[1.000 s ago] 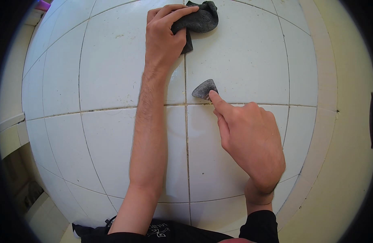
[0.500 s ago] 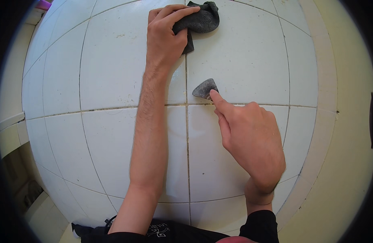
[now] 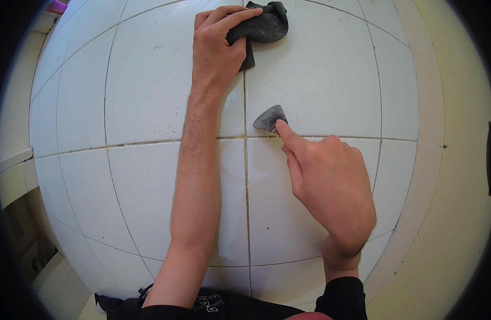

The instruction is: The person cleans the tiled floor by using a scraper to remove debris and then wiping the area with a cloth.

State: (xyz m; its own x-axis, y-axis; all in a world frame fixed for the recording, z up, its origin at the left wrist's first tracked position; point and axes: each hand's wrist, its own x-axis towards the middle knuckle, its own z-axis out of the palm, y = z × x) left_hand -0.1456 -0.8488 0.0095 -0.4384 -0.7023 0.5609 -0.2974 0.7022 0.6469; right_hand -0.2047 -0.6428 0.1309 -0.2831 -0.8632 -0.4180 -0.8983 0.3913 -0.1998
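Note:
At the top of the view my left hand [image 3: 219, 48] is closed round a crumpled dark grey cloth [image 3: 267, 26] lying against the white tiles. A corner of the cloth hangs out below my thumb. My right hand [image 3: 336, 186] grips a scraper [image 3: 269, 118] with a flared, scuffed grey metal blade. The index finger presses along the blade, whose edge points left just above a horizontal grout line. The scraper's handle is hidden inside my hand. Pale residue shows by the blade's base.
White tiles [image 3: 320, 80] with brownish grout lines carry scattered specks and pale flecks. A cream wall [image 3: 464, 160] rises on the right beyond a tile border. On the left is a ledge [image 3: 16, 160] with a dark opening below. A purple object [image 3: 57, 6] sits at the top left.
Almost nothing differs. The scraper's blade has tilted very slightly under my right index finger, while my left hand stays on the cloth.

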